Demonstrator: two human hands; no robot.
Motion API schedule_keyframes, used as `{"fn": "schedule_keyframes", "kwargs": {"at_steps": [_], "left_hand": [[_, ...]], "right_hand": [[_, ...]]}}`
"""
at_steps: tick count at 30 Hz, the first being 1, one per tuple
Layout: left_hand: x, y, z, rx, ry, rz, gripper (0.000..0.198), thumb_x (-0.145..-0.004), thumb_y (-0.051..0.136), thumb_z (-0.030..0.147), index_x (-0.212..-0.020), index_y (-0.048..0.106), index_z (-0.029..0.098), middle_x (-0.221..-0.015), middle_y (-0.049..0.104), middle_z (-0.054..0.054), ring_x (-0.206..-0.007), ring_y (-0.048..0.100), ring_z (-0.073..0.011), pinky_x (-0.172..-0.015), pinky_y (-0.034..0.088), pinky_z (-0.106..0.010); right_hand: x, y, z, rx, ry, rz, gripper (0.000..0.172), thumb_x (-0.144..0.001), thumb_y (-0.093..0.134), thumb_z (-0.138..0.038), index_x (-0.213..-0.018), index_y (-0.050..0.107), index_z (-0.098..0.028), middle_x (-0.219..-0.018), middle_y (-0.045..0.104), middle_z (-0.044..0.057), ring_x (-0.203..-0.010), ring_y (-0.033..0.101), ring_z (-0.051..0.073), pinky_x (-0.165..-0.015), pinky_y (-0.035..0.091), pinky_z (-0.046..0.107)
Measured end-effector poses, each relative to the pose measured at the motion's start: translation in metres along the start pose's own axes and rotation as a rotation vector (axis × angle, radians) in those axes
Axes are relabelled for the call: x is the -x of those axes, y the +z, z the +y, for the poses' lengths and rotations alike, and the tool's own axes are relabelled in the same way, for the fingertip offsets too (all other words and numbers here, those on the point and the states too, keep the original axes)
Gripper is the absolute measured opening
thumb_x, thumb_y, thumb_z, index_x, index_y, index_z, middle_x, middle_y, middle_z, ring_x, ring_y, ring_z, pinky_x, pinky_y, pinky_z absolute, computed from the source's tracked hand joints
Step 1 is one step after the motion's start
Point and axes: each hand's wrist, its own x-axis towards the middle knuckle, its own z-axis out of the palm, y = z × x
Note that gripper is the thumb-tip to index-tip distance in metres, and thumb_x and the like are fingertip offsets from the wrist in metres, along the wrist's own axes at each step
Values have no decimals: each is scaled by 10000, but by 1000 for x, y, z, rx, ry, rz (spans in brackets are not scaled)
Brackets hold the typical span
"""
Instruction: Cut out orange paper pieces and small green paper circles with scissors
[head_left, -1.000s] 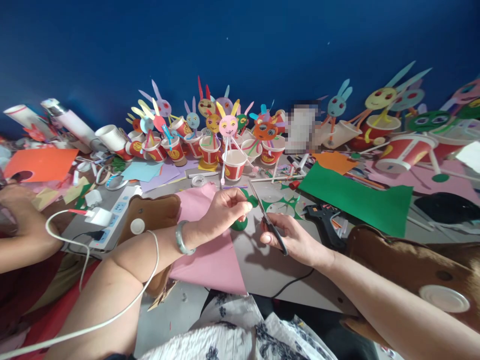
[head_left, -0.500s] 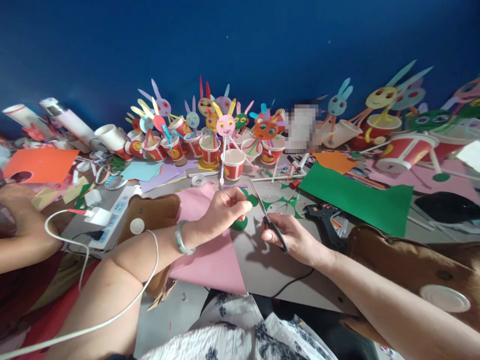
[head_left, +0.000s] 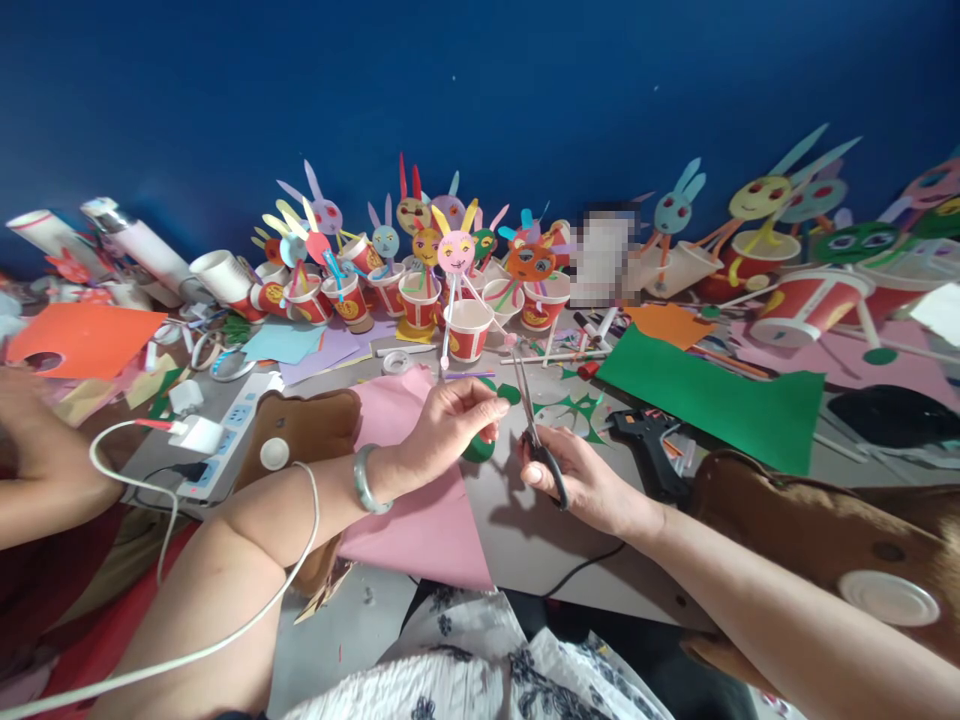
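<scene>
My left hand (head_left: pixel 463 412) pinches a small green paper piece (head_left: pixel 510 393) between thumb and fingertips. My right hand (head_left: pixel 574 470) is closed round the black handles of a pair of scissors (head_left: pixel 527 405), whose blades point up and away, just right of the green piece. Below my left hand a larger green paper shape (head_left: pixel 480 448) shows in part behind the fingers. Pink paper (head_left: pixel 420 520) lies on the table under my left forearm. Green paper offcuts (head_left: pixel 577 412) with round holes lie beyond the scissors.
Paper cups with paper animal faces, one a pink rabbit face (head_left: pixel 454 252), line the back. A glue gun (head_left: pixel 651 448) and a green sheet (head_left: pixel 712 400) lie on the right. Left are a power strip (head_left: pixel 234 432), a white cable (head_left: pixel 289 570) and another person's arm (head_left: pixel 45 460).
The scissors have turned to point more straight ahead, their blades now beside the green piece. The green piece has shifted slightly up and right, its held angle changed.
</scene>
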Motion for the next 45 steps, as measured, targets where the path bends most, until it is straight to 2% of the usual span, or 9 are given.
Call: {"fn": "schedule_keyframes", "kwargs": {"at_steps": [14,22,28,34,36,38,42,43,45], "left_hand": [[2,3,-2,-11,-4,-8,285,-837,684,392,-715,557,168,-590,588,26,-554,555,-86,-553,429,-226],[2,2,-2,-6,-11,-8,261,-836,679,373,-724,559,171,-593,584,28,-555,559,-86,-547,436,-223],[0,2,-2,5,-3,-14,214,-833,653,327,-733,545,172,-589,581,33,-568,557,-85,-578,449,-225],[3,3,-8,-125,-70,-152,166,-805,631,277,-741,516,175,-604,535,38,-563,508,-87,-544,388,-225],[4,3,-9,-181,-56,-164,134,-804,613,243,-742,516,175,-616,506,40,-571,473,-84,-546,358,-224],[5,2,-8,-219,19,-144,116,-797,610,223,-733,526,176,-691,517,18,-655,488,-100,-599,381,-230],[2,1,-4,-260,97,-58,94,-759,623,209,-704,564,161,-1145,564,-83,-890,547,-152,-738,446,-269],[1,0,-3,-247,77,-60,90,-754,620,208,-702,567,157,-1234,539,-96,-895,557,-154,-740,453,-277],[0,-1,-4,-205,40,-140,94,-748,629,211,-702,566,158,-1253,544,-105,-903,578,-161,-751,464,-286]], "right_hand": [[-1,3,1,3,1,5,732,-701,454,-917,-674,455,-185,-570,412,-44,-566,338,107,-512,291,259],[-1,3,3,-5,36,25,743,-675,462,-929,-671,481,-186,-563,468,-23,-552,388,121,-514,321,260],[3,1,3,-84,6,181,686,-740,495,-868,-665,516,-186,-573,484,-14,-542,428,130,-507,350,258],[7,-6,3,-176,-55,383,420,-876,605,-599,-754,564,-199,-751,599,33,-701,535,181,-665,450,302],[7,-9,4,-226,-63,320,425,-882,587,-605,-750,561,-202,-783,607,47,-715,530,189,-670,448,315],[5,-12,5,-327,-61,131,523,-873,510,-695,-696,529,-203,-725,584,46,-632,487,173,-595,419,312],[3,-14,4,-443,-91,-249,641,-816,440,-819,-649,489,-202,-666,550,30,-558,440,146,-555,381,293],[3,-13,3,-453,-103,-310,647,-805,447,-829,-660,499,-201,-671,551,29,-567,453,148,-568,384,293],[4,-13,2,-484,-125,-394,652,-796,448,-839,-680,515,-201,-682,553,29,-577,464,152,-586,387,296]]}}
